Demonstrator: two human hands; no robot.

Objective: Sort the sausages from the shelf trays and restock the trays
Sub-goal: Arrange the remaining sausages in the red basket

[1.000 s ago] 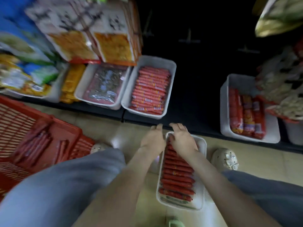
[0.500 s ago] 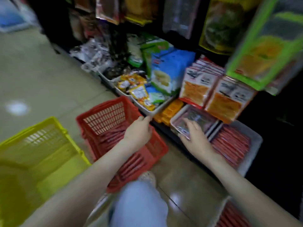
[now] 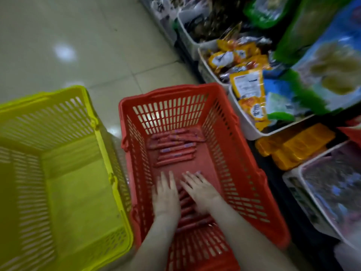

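Head view has the left hand (image 3: 166, 194) and right hand (image 3: 201, 190) lying flat, fingers straight, on thin red wrapped sausages (image 3: 186, 209) at the bottom of the red slatted plastic basket (image 3: 175, 90), so I would close in from both sides and scoop them up as one even bundle.

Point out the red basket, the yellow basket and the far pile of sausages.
red basket (image 3: 175, 90): head view, its far rim
yellow basket (image 3: 48, 120): head view, its far wall
far pile of sausages (image 3: 173, 147): head view, middle of the pile
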